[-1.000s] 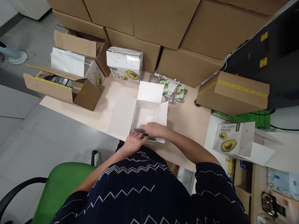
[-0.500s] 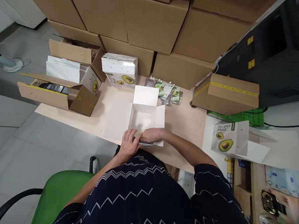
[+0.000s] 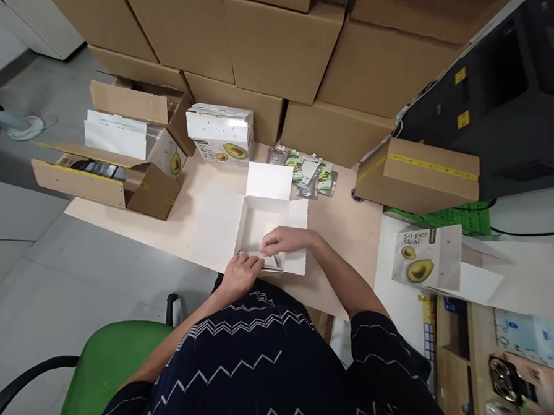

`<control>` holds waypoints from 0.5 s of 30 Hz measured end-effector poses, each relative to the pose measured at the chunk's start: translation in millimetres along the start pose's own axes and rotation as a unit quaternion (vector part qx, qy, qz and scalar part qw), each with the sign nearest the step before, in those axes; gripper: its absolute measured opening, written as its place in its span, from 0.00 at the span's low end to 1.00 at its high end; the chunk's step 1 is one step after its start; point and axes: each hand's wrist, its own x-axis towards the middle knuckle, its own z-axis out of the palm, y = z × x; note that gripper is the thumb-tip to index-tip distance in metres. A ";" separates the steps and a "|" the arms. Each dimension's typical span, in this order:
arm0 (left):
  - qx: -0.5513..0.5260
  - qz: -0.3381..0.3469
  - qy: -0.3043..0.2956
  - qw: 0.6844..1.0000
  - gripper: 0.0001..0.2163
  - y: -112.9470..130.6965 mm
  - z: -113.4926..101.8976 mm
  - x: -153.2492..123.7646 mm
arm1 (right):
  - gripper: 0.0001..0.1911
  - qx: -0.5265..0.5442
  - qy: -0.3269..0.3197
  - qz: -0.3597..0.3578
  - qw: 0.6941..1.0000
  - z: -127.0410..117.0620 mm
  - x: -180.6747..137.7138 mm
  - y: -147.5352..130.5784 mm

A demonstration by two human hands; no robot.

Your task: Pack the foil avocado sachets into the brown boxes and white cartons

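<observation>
An open white carton (image 3: 262, 214) lies before me on the pale table, its flaps folded outward. My left hand (image 3: 242, 274) is closed over the near left edge of this carton, fingers bent across the rim. Over the inside of the carton, close to its near end, my right hand (image 3: 283, 240) is closed with curled fingers; whatever they hold, if anything, is hidden. Just below that hand, a small grey, shiny item (image 3: 276, 261) shows at the near wall, mostly covered. Beyond the carton lie several silver and green spouted pouches (image 3: 307, 172).
A printed avocado carton (image 3: 220, 136) stands at the back left. Opened brown boxes (image 3: 150, 191) sit at the left, another brown box (image 3: 418, 178) at the right. An opened avocado carton (image 3: 425, 258) rests far right. Stacked brown cartons (image 3: 280, 50) wall off the back.
My right hand has lifted from the near edge and moved slightly inward over the carton. My left hand has shifted a little toward me, its fingers now bent over the edge.
</observation>
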 end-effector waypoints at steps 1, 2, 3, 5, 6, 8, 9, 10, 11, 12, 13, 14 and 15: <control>0.001 0.001 -0.002 1.000 0.10 0.0 -1.2 0.2 | 0.13 0.060 0.031 -0.007 0.998 -5.6 -4.4 2.4; 0.002 0.000 -0.003 1.000 0.10 -0.1 -2.0 0.2 | 0.16 0.118 0.076 -0.017 0.990 -12.6 -8.9 5.8; 0.002 -0.001 -0.006 1.000 0.10 -0.3 -2.5 0.2 | 0.19 0.170 0.139 -0.034 0.975 -21.3 -13.2 10.6; -0.001 -0.005 -0.012 1.000 0.10 -0.6 -3.1 0.0 | 0.21 0.250 0.302 -0.080 0.917 -43.9 -20.1 25.8; -0.003 -0.008 -0.016 1.000 0.10 -0.8 -3.2 -0.1 | 0.21 0.277 0.392 -0.097 0.872 -57.5 -22.7 36.5; -0.005 -0.011 -0.022 1.000 0.10 -1.0 -3.2 -0.2 | 0.17 0.302 0.553 -0.076 0.773 -86.6 -26.9 62.9; -0.003 -0.010 -0.023 1.000 0.10 -1.0 -3.2 -0.1 | 0.14 0.290 0.619 -0.023 0.730 -100.5 -29.0 77.7; -0.001 -0.008 -0.023 1.000 0.10 -1.0 -3.2 -0.1 | 0.12 0.261 0.669 0.054 0.694 -112.9 -31.3 92.7; 0.000 -0.007 -0.023 1.000 0.10 -0.8 -3.1 0.0 | 0.11 0.224 0.700 0.134 0.665 -123.1 -34.0 107.1; 0.002 -0.006 -0.023 1.000 0.10 -0.7 -3.0 0.2 | 0.11 0.184 0.714 0.205 0.644 -130.7 -36.8 120.3; 0.002 -0.006 -0.022 1.000 0.10 -0.5 -3.0 0.3 | 0.10 0.151 0.715 0.259 0.632 -135.8 -39.4 131.9; 0.002 -0.007 -0.023 1.000 0.10 -0.3 -2.9 0.5 | 0.09 0.127 0.708 0.292 0.631 -138.6 -41.5 141.7; 0.002 -0.008 -0.023 1.000 0.10 -0.1 -2.8 0.6 | 0.07 0.116 0.699 0.306 0.636 -139.5 -42.7 149.6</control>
